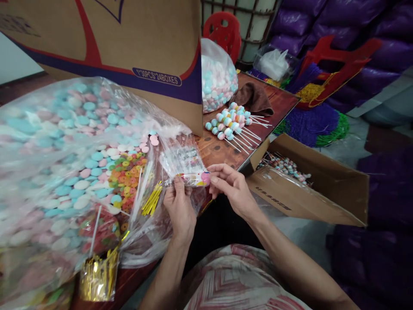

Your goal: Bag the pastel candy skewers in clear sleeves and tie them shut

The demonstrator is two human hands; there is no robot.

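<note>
Both hands meet at a small clear printed wrapper (195, 178) over the table's front edge. My left hand (181, 206) pinches its left end between thumb and fingers. At the right end, the fingers of my right hand (230, 187) close on the wrapper's pink-printed part. Whether anything is inside the wrapper is too small to tell. A stack of clear printed wrappers (183, 157) lies just behind. Gold twist ties (152, 199) are to the left of my left hand, beside orange and yellow ring candies (127, 176) and pastel candies (82, 184) on clear plastic.
A large carton (129, 38) stands at the back left. Candy skewers (230, 122) with white sticks lie beyond my hands, near a brown cloth (254, 98). An open carton (309, 189) holding more skewers is at the right. Gold strips (98, 277) sit front left.
</note>
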